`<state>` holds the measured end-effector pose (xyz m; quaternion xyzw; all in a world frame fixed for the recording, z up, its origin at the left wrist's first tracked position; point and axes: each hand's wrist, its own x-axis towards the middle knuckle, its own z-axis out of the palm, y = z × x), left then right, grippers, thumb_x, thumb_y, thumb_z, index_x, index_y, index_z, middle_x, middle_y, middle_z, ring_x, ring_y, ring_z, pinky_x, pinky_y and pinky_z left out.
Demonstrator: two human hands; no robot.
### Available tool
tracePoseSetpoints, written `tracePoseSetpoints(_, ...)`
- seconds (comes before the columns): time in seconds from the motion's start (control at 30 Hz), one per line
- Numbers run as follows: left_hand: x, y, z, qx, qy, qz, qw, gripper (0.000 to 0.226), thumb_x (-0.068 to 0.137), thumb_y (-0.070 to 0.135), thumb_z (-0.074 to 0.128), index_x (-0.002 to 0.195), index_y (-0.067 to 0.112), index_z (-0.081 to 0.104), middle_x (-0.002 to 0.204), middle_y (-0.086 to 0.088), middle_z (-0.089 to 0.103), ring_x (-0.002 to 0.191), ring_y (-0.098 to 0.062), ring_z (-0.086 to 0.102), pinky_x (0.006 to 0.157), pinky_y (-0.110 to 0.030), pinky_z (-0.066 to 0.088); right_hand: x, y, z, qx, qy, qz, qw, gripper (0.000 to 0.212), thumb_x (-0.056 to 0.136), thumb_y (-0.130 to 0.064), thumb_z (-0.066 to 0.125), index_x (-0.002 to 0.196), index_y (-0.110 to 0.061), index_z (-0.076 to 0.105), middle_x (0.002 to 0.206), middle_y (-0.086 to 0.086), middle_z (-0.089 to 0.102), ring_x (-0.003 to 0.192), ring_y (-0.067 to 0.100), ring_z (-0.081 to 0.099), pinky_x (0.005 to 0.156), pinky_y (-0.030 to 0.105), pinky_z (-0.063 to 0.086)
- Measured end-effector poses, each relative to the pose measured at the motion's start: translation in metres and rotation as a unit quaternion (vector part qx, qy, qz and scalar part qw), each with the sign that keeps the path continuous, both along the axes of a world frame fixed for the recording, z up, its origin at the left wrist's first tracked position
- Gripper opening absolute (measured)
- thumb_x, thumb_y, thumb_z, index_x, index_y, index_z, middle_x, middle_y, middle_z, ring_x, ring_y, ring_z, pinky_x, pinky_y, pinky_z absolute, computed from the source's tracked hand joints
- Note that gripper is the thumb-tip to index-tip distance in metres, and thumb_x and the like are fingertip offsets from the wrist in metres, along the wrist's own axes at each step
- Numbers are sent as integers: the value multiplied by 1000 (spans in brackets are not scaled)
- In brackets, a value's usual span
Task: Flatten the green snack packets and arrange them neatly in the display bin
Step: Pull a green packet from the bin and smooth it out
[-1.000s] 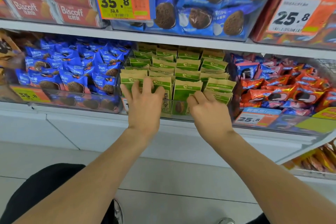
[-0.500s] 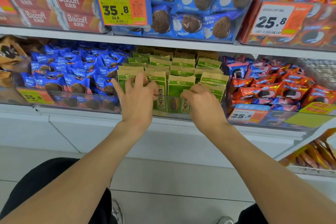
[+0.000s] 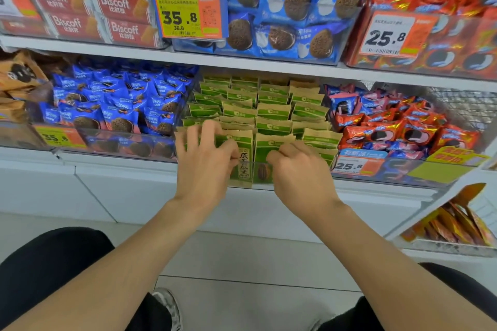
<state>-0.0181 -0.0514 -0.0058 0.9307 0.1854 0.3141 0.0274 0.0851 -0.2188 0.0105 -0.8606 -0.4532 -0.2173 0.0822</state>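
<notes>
**Head view: left hand (image 3: 204, 169) and right hand (image 3: 298, 174) at front row of display bin (image 3: 254, 169)**

The left fingers (image 3: 212, 131) bend over the top edges of the front green snack packets (image 3: 271, 126), with the thumb pressed to a packet face, gripping them. The right fingers (image 3: 282, 152) curl around the top of the adjacent front packet. Beyond the fingers, more packets stand upright in rows inside the clear bin.

Rows of snack packets (image 3: 273, 126) in display bin (image 3: 254, 177).

Bare forearms (image 3: 139, 250), black trousers (image 3: 48, 271), grey sneaker (image 3: 168, 303)
</notes>
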Motion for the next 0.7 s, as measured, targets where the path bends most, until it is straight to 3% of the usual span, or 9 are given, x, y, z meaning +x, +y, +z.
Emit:
tracePoseSetpoints(0.1,-7,5,10,-54,-88,27,994,36,84,18,83,110,19,58,120,-6,49,107,-30,46,88,-42,40,-9,15,4,93,-4,69,993,25,78,-2,77,101,-10,76,101,8,68,96,33,61,75,43,51)
tracePoseSetpoints(0.2,-10,21,9,-116,-114,87,983,52,80,7,75,126,14,52,127,-12,48,111,-34,46,91,-45,42,-18,35,11,158,9,74,985,31,85,-1,68,113,-13,70,116,9,62,108,33,56,83,44,45)
tracePoseSetpoints(0.3,-15,41,4,-187,-101,89,973,38,87,6,75,121,15,60,123,-8,48,109,-32,52,88,-39,45,-15,55,12,158,18,53,986,36,91,-3,65,125,-14,65,124,12,58,111,33,54,86,45,46)
tracePoseSetpoints(0.43,-19,50,8,-177,-111,67,976,23,90,7,78,108,18,68,110,4,47,93,-21,55,78,-28,38,6,74,5,91,38,54,994,26,95,-8,73,118,-20,72,113,4,61,104,28,56,87,46,52)
tracePoseSetpoints(0.57,-17,46,8,-146,-126,44,980,34,86,0,80,110,15,63,111,3,47,91,-26,57,72,-35,42,20,77,10,104,67,24,992,15,98,-18,74,111,-24,78,105,1,66,104,28,59,88,47,50)
tracePoseSetpoints(0.7,-16,48,9,-171,-133,38,976,35,84,4,85,105,17,60,107,2,53,87,-26,59,71,-42,50,15,79,13,124,94,4,988,18,96,-13,75,112,-20,73,105,2,69,102,28,58,80,42,51)
